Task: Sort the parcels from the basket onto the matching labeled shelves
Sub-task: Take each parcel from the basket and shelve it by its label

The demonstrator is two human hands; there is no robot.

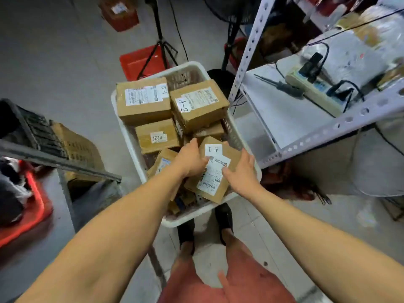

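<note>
Head view: I see my left hand [192,159] and right hand [241,174] grasping one box marked A-1 [215,171] from opposite sides, just above the white basket [131,136]. Two boxes marked A-2 [143,99] [199,104] lie at its far end; a metal shelf [284,114] stands right.

both hands on the A-1 parcel [215,169] in the white basket [129,136], left hand [192,159] on its left edge, right hand [241,173] on the right. Two A-2 boxes [199,104] piled at the far end, white metal shelf [328,132] just to the right
</note>
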